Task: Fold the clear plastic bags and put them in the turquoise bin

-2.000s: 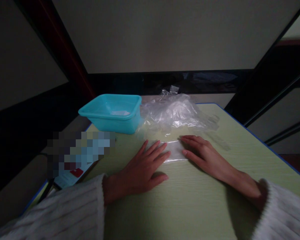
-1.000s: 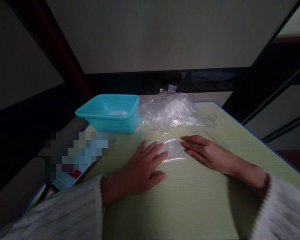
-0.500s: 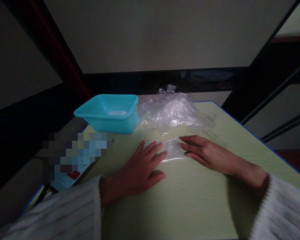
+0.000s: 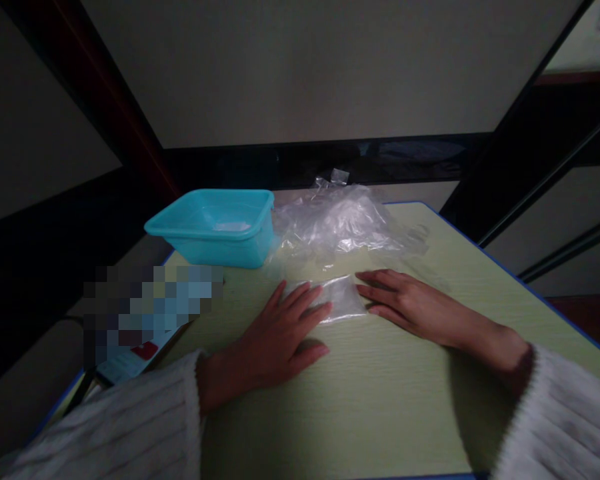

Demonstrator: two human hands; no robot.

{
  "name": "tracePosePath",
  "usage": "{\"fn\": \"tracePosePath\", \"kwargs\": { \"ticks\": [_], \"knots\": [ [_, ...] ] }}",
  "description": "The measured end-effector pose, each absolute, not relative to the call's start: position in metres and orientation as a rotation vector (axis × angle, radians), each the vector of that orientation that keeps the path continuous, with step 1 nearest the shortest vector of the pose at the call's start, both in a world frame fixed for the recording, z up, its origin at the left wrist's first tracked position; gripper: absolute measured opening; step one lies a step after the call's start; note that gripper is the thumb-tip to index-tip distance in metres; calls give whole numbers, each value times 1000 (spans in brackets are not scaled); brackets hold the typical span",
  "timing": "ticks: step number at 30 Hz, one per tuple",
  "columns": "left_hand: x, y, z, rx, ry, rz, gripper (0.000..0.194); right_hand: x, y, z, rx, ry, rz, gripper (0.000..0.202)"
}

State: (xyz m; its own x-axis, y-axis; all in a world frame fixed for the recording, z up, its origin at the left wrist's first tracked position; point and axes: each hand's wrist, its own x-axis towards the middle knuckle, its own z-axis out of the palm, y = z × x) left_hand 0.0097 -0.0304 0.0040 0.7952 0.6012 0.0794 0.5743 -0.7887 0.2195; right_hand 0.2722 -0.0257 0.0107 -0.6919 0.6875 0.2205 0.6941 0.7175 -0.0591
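A small clear plastic bag (image 4: 341, 298) is laid flat on the green table (image 4: 390, 400), just in front of a crumpled heap of clear bags (image 4: 340, 223). Its left and right ends are pressed down by fingertips.

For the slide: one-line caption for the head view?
Left hand and right hand flat on a small clear bag, plastic pile and teal tub behind.
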Motion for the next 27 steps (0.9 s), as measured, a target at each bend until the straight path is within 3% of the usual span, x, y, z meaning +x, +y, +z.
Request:
{"fn": "tracePosePath", "kwargs": {
  "ticks": [11,22,27],
  "knots": [
    [9,-31,5,2824,937,189,49,272,-26,12,-1138,-2709,12,40],
    [9,-32,3,2828,939,189,48,261,-27,12,-1195,-1999,769,14],
    [10,-31,4,2829,947,191,48,255,-27,11,-1122,-2167,554,16]
  ]
}}
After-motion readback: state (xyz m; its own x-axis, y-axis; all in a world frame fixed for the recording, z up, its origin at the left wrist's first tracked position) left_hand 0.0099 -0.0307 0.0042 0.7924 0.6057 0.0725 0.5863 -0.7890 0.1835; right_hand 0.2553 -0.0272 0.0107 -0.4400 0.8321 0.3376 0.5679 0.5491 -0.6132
